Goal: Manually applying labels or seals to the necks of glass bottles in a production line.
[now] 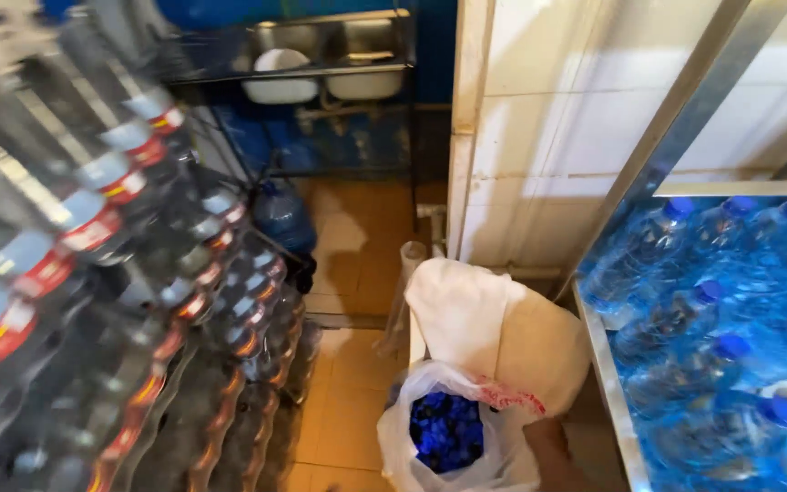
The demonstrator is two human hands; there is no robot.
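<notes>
we see neither of our hands here, so we cannot tell whether either grip is released or clenched, nor its pose. nearest below us, an open white plastic bag point(494, 456) of blue caps point(446, 430) sits on the tiled floor point(348, 401), beside the metal tray point(605, 383) of blue-capped bottles point(712, 364). reaching in, we'd best scoop caps gently without tipping the bag.

The floor point(357, 264) is being covered by orange-brown tiles. Right of the floor, a wall point(576, 100) of white tiles is being lit brightly. Behind the floor, a dark metal shelf point(321, 68) is being backed by a blue wall point(434, 55). Far right of the floor, a steel frame point(676, 118) is being shown.
</notes>
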